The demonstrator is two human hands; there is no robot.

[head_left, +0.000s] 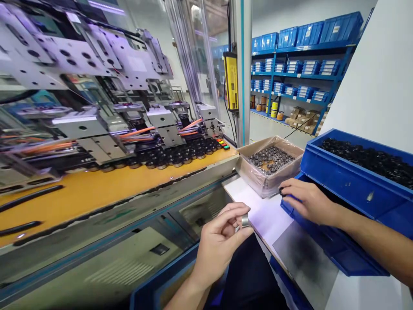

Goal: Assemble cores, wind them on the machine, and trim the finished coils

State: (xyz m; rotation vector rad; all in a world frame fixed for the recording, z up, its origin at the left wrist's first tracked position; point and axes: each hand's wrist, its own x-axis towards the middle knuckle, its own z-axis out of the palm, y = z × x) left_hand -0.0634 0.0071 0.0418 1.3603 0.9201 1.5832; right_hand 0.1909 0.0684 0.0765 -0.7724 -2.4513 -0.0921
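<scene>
My left hand (222,237) is closed in a pinch on a small silver metal ring (245,221), held up in front of the white worktop. My right hand (311,200) pinches a small black part (282,192) at the near edge of a blue bin. That part is mostly covered by my fingers, so its exact kind does not show. Left of the right hand is a cardboard box (250,176) lined with clear plastic, with many small metal and black pieces inside. Above my right forearm, a blue bin (351,183) is heaped with black parts (368,161).
On the left, a machine (122,60) with metal plates and orange tubes overhangs a yellow-orange surface (97,189). Rows of round black-and-metal pieces (180,155) stand there. A dark smudged sheet (303,258) lies on the worktop. Blue shelving (300,75) holds bins behind.
</scene>
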